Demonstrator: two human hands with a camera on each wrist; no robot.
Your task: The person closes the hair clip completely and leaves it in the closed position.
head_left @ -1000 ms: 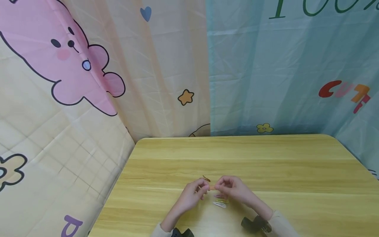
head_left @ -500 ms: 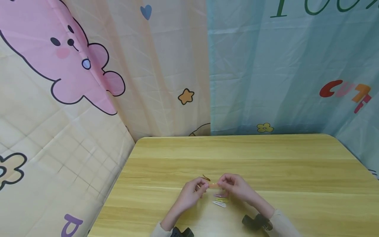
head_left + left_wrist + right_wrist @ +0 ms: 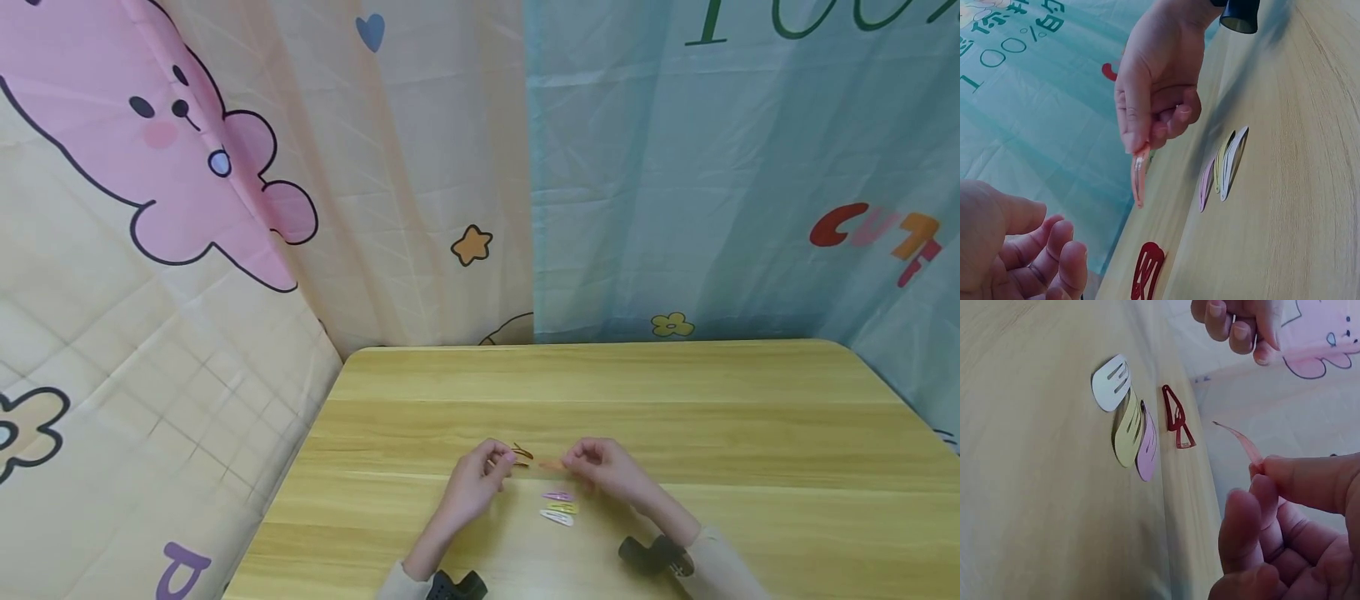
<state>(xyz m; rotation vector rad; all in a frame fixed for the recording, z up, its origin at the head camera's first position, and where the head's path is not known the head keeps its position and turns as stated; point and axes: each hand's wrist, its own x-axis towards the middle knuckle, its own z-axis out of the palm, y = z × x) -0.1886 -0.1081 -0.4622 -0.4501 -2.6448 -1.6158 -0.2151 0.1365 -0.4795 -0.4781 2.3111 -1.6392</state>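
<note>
Lettering: "100%" (image 3: 1012, 45) is printed in green on the teal curtain (image 3: 637, 167), towards 2 o'clock in the head view, with Chinese characters beside it in the left wrist view; "CUT" (image 3: 873, 225), followed by a tilted letter, is set nearer 3 o'clock.
Peach clip: the peach clip (image 3: 1139, 178) is held above the table (image 3: 675, 400), between the hands; its long axis is laid sideways, free tip aimed at 9 o'clock in the head view.
Right hand: the clip's end is pinched between thumb and finger by the right hand (image 3: 615, 471).
Left hand: thumb and fingers of the left hand (image 3: 472, 483) are parted, nothing gripped, near the red clip (image 3: 1175, 411).
Other clips: pink (image 3: 1146, 453), yellow (image 3: 1125, 440) and white (image 3: 1104, 390) clips are grouped at 6 o'clock from the peach one.
Surface: pale wood grain is shown.
Room: a cream curtain (image 3: 420, 167) bearing a pink bear (image 3: 180, 158) is hung towards 10 o'clock.
</note>
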